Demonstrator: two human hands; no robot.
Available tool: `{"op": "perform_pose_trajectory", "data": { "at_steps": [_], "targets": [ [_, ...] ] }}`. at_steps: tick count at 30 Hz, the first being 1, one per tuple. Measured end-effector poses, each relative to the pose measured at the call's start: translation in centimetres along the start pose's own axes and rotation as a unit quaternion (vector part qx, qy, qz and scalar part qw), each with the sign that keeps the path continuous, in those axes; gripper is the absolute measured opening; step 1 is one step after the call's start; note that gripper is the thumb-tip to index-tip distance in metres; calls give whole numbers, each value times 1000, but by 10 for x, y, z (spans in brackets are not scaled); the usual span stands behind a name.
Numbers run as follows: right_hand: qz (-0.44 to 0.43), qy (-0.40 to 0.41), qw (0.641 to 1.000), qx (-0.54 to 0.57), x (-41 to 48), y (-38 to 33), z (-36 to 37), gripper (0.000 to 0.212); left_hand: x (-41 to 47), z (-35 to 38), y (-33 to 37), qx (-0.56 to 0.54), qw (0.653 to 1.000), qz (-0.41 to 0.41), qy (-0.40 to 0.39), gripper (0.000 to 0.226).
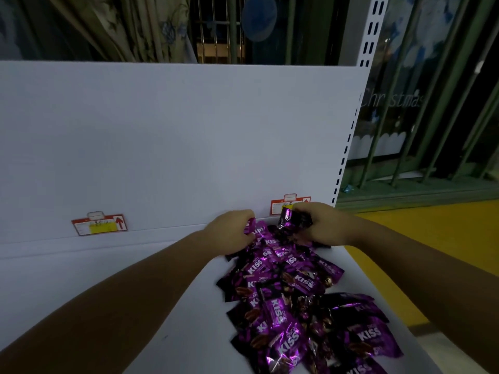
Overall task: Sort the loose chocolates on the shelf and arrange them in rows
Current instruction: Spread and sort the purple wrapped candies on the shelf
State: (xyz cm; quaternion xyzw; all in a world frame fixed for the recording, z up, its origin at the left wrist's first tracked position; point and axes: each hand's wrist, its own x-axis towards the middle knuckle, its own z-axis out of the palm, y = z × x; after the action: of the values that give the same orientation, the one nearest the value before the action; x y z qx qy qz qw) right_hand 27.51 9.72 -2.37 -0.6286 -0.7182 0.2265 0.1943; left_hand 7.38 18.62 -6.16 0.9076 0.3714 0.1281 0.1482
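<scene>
A loose heap of purple "KISS" chocolate packets (297, 300) lies on the white shelf (108, 279), running from the back panel down to the near right corner. My left hand (229, 230) sits at the far end of the heap, its fingers curled round a purple packet (252, 225). My right hand (321, 225) is just to its right, by the back panel, gripping a bunch of dark purple packets (290, 218) lifted a little above the heap.
The shelf's white back panel (175, 144) carries two red price tags, one at the left (99, 224) and one (280, 205) behind my right hand. A slotted upright (348, 147) marks the shelf's right end. Yellow floor (432, 238) lies beyond it.
</scene>
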Motion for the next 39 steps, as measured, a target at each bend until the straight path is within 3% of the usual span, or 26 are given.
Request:
{"op": "perform_pose_trajectory", "data": {
  "at_steps": [5,10,14,19,22,27,30,33,35,37,39],
  "targets": [
    [-36,-38,995,-82,10,-16,15,16,-18,-19,-11,-132,989,-44,55,17],
    [-97,-125,972,-175,22,-43,29,30,-42,-29,-24,-158,980,-102,62,13],
    [-124,-200,944,-230,27,-50,42,42,-62,-30,-30,-170,974,-146,46,29],
    [-153,-148,946,-244,32,-49,49,30,-76,-33,-28,-168,968,-185,37,14],
    [-158,-99,957,-222,32,-48,39,24,-80,-33,-25,-172,964,-201,19,21],
    [-118,-32,980,-157,27,-31,20,17,-71,-21,-10,-79,984,-158,33,19],
    [-95,-21,987,-124,21,-18,17,14,-59,-8,-5,-41,991,-117,57,19],
    [-84,-14,992,-91,16,-10,17,24,-47,0,-1,-36,993,-106,32,20],
    [-87,-29,993,-79,14,-10,17,20,-44,3,-1,-28,994,-108,14,20],
    [-91,-49,989,-103,14,-13,19,12,-43,4,-2,-24,994,-108,23,20],
    [-94,-63,983,-145,16,-18,22,19,-44,3,-3,-28,993,-110,35,22]
  ]
}}
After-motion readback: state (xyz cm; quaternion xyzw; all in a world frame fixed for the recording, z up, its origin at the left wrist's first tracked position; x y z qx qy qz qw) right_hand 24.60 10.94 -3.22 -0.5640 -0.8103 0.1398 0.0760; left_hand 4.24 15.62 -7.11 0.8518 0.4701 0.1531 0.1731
